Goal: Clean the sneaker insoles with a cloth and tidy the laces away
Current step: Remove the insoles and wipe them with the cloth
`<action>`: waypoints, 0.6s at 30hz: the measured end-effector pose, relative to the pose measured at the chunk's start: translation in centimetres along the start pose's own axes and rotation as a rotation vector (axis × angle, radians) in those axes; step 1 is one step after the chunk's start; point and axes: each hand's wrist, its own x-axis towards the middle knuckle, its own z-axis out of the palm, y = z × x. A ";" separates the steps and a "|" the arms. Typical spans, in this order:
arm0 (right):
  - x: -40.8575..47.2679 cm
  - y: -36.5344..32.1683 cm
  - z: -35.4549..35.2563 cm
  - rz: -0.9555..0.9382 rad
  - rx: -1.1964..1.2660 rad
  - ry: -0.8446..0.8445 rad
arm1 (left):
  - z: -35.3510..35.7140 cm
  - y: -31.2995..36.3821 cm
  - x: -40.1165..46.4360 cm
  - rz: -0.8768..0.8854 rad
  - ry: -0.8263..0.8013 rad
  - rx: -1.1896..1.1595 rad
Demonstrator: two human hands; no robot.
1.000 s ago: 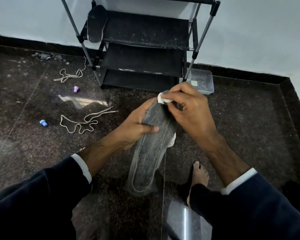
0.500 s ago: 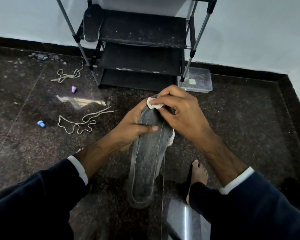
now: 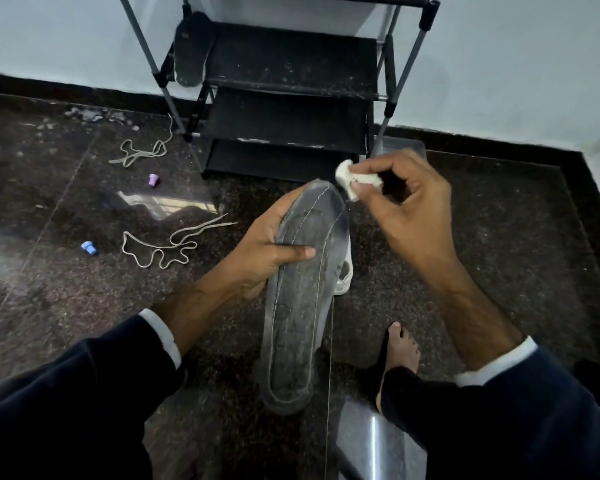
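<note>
A long grey insole (image 3: 297,313) with pale stitching stands tilted in front of me, and my left hand (image 3: 267,249) grips it near its upper end, thumb across the face. My right hand (image 3: 407,213) pinches a small crumpled white cloth (image 3: 355,180) just off the insole's top right edge, not touching it. A second dark insole (image 3: 192,48) leans on the left end of the shoe rack's shelf. Two beige laces lie loose on the floor: one lace (image 3: 163,245) at mid left, another lace (image 3: 142,152) farther back. A white sneaker (image 3: 344,277) shows partly behind the held insole.
A black metal shoe rack (image 3: 291,95) stands against the wall. A clear plastic box (image 3: 400,145) sits by its right foot, partly hidden by my hand. A purple cap (image 3: 153,180) and a blue cap (image 3: 89,247) lie on the dark stone floor. My bare foot (image 3: 400,348) rests at lower right.
My right hand with the cloth has lifted off the insole's tip and moved right, away from it. My left hand keeps its grip on the insole.
</note>
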 end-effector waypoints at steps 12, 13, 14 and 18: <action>-1.2 0.0 2.8 -0.235 -0.189 -0.126 | 0.4 0.4 0.1 0.054 -0.044 -0.026; -1.2 0.0 2.9 -0.237 -0.194 -0.116 | 0.3 0.5 0.2 0.054 -0.048 -0.028; -1.2 0.1 2.9 -0.240 -0.202 -0.105 | 0.2 0.5 0.2 0.053 -0.048 -0.030; -0.4 1.5 1.8 -0.159 -0.284 -0.023 | -0.2 0.5 0.0 0.045 -0.016 -0.005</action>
